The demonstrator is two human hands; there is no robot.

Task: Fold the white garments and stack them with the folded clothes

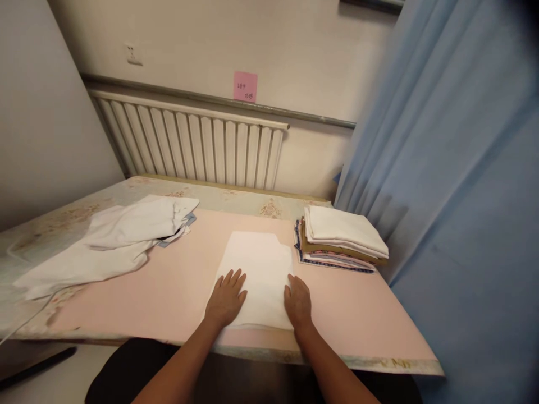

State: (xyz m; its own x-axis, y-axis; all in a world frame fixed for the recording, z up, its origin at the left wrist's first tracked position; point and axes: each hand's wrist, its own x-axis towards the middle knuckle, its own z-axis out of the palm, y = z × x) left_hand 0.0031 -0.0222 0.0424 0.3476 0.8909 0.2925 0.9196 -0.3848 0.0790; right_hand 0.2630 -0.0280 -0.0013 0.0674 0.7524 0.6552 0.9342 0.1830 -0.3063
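Observation:
A folded white cloth lies flat on the pink cover in front of me, with a small step in its outline at the far right corner. My left hand rests palm down on its left side, fingers stretched out and a little apart. At the right edge of the same cloth is my right hand. Its fingers are extended and partly bent over, with the thumb touching the cloth's side; nothing shows in its grasp.
Loose white garments lie heaped at the left. A stack of folded cloths stands at the right, near a blue curtain. Behind the table, covered by a pink sheet, are a radiator and a wall with a pink note.

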